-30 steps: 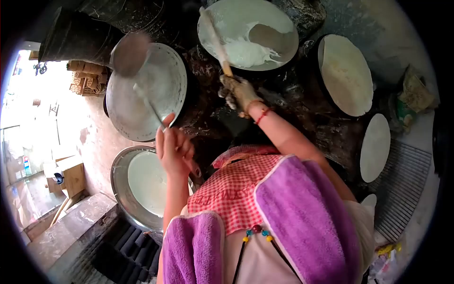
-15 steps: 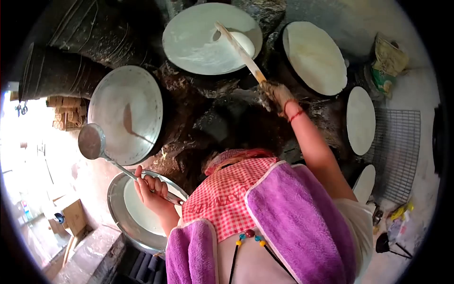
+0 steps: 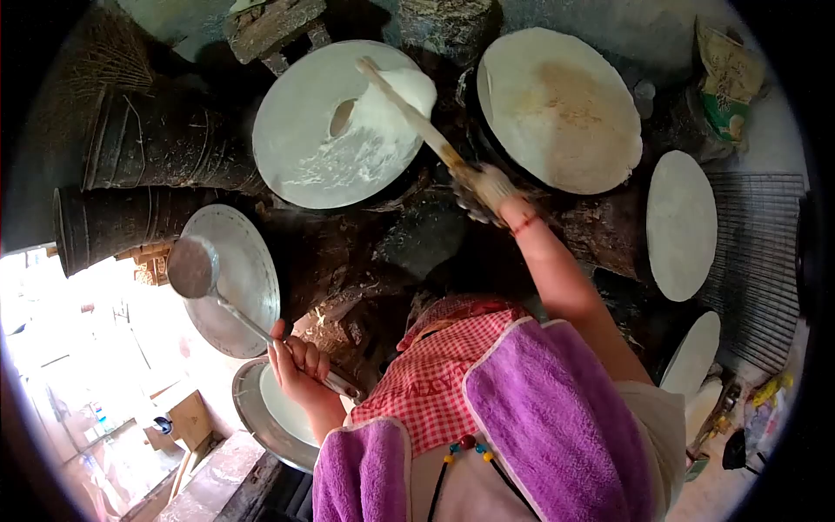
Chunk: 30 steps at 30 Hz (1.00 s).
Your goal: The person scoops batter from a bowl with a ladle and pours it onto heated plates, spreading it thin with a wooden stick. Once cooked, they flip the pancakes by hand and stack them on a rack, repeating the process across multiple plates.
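Note:
My right hand (image 3: 489, 191) is wrapped around the lower end of a flat wooden spreader (image 3: 409, 113). Its far end rests near the back edge of a large round griddle (image 3: 300, 109). White batter (image 3: 407, 91) lies thick under and beside the wood and trails in streaks toward the near side. A bare oval patch shows near the middle. At lower left, my left hand (image 3: 300, 370) grips the handle of a metal ladle (image 3: 191, 266). The ladle's bowl hangs in front of a second griddle (image 3: 248, 278), above a metal basin (image 3: 252, 404) of white batter.
To the right, another griddle carries a pale round sheet (image 3: 557, 109) with a browned patch. More pale rounds (image 3: 683, 226) stand farther right, beside a wire rack (image 3: 755, 252). Dark barrels (image 3: 165, 143) lie at left. A cardboard box (image 3: 187, 418) sits at lower left.
The view has shifted, moving the griddles lower in frame. The spreader has moved toward the griddle's far edge, and the batter is smeared wider in streaks. My left hand still holds the ladle.

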Available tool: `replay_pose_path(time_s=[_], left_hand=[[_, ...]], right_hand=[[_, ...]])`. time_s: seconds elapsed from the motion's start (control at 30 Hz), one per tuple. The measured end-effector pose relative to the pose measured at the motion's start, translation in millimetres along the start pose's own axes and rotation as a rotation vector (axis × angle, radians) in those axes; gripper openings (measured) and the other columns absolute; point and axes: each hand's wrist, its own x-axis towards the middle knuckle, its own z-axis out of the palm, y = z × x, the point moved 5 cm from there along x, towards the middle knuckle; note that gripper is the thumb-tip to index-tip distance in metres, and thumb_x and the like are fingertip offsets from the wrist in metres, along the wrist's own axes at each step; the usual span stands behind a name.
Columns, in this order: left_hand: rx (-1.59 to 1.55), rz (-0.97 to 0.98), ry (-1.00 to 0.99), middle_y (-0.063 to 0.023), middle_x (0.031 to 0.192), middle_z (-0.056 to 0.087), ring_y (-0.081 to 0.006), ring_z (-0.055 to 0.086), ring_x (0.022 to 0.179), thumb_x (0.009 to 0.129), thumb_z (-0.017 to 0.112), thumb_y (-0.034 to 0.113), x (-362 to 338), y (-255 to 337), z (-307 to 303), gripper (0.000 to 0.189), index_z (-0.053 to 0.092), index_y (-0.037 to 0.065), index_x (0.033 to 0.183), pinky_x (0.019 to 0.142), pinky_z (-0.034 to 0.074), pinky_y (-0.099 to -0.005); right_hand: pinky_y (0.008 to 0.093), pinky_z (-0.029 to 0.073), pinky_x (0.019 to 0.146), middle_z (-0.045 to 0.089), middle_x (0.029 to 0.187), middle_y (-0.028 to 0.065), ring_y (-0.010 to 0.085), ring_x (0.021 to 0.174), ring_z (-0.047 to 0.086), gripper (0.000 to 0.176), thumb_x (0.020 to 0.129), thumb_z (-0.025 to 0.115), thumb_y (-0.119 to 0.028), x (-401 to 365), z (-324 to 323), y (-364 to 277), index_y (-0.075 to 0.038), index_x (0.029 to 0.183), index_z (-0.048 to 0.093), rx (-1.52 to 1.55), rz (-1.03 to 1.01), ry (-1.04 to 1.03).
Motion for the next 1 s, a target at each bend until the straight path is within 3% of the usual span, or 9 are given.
replay_pose_path(time_s=[0.1,0.13,0.17,0.33,0.37,0.43,0.57,0.77,1.0], left_hand=[[0.014,0.002,-0.021,0.0048,0.061,0.027,-0.0037,0.022,0.044,0.100,0.039,0.022,2.3,-5.1,32.4,0.031,0.049,0.003,0.122,0.035,0.020,-0.0189],[0.040,-0.001,0.011,0.0049,0.061,0.027,-0.0033,0.022,0.043,0.100,0.040,0.021,1.3,-4.3,41.3,0.030,0.048,0.003,0.123,0.035,0.020,-0.0187],[0.036,-0.014,0.008,0.0049,0.061,0.027,-0.0033,0.022,0.043,0.100,0.040,0.021,-0.7,-3.7,48.7,0.030,0.048,0.003,0.123,0.035,0.020,-0.0187],[0.194,-0.003,0.016,0.0056,0.060,0.027,-0.0027,0.023,0.043,0.099,0.043,0.018,1.6,-10.4,60.3,0.031,0.046,0.002,0.125,0.036,0.021,-0.0182],[0.243,-0.036,0.009,0.0058,0.060,0.028,-0.0028,0.023,0.043,0.099,0.043,0.019,6.0,-15.2,56.8,0.031,0.046,0.002,0.125,0.036,0.021,-0.0182],[0.273,-0.203,-0.037,0.0058,0.061,0.030,-0.0032,0.025,0.043,0.097,0.047,0.020,21.9,-29.8,68.6,0.030,0.049,0.004,0.123,0.037,0.024,-0.0191],[0.195,-0.205,-0.118,0.0013,0.064,0.040,-0.0052,0.033,0.042,0.097,0.046,0.019,32.7,-20.4,104.0,0.028,0.050,0.004,0.121,0.036,0.030,-0.0201],[0.474,-0.144,-0.194,-0.0025,0.070,0.048,-0.0082,0.043,0.046,0.096,0.048,0.019,69.0,-13.3,130.5,0.032,0.048,-0.003,0.119,0.038,0.037,-0.0223],[0.104,-0.353,-0.222,-0.0008,0.070,0.046,-0.0075,0.038,0.047,0.095,0.050,0.019,77.0,-25.1,118.5,0.033,0.047,-0.002,0.120,0.041,0.033,-0.0226]], right_hand=[[0.0267,0.035,0.034,0.060,0.064,0.0021,0.0105,0.038,0.045,0.030,0.088,0.060,-0.040,-3.1,37.9,-36.3,-0.010,0.093,0.061,-0.246,0.043,-0.122],[0.0261,0.036,0.034,0.061,0.064,0.0027,0.0088,0.039,0.045,0.033,0.088,0.059,-0.039,1.3,43.3,-49.1,-0.008,0.101,0.061,-0.496,-0.230,-0.022],[0.0253,0.047,0.048,0.067,0.096,0.0069,0.0135,0.059,0.059,0.060,0.086,0.062,-0.043,-8.9,29.6,-47.7,-0.004,0.130,0.049,-0.597,-0.263,-0.082],[0.0199,0.043,0.043,0.062,0.082,-0.0021,0.0060,0.055,0.052,0.046,0.087,0.066,-0.023,-29.4,-23.3,-30.2,-0.013,0.129,0.051,0.230,-0.306,-0.079],[0.0215,0.044,0.043,0.062,0.080,-0.0019,0.0054,0.054,0.052,0.040,0.089,0.062,-0.016,-26.8,-8.2,-19.0,-0.009,0.127,0.053,-0.199,-0.204,0.050],[0.0231,0.042,0.041,0.062,0.080,-0.0009,0.0063,0.048,0.049,0.039,0.089,0.063,-0.017,13.2,35.0,9.8,-0.008,0.126,0.054,-0.064,-0.511,-0.084],[0.0231,0.045,0.046,0.065,0.088,0.0007,0.0060,0.057,0.054,0.046,0.085,0.068,-0.024,-27.7,46.2,-41.7,-0.015,0.128,0.055,-0.347,-0.284,-0.163],[0.0221,0.039,0.039,0.063,0.080,-0.0004,0.0064,0.045,0.046,0.041,0.089,0.062,-0.019,-1.0,31.0,-49.0,-0.017,0.129,0.053,-0.044,-0.224,0.021],[0.0199,0.038,0.039,0.059,0.076,-0.0026,0.0046,0.047,0.047,0.040,0.089,0.061,-0.022,-51.9,32.5,-20.4,-0.013,0.127,0.055,-0.313,-0.155,-0.293]])
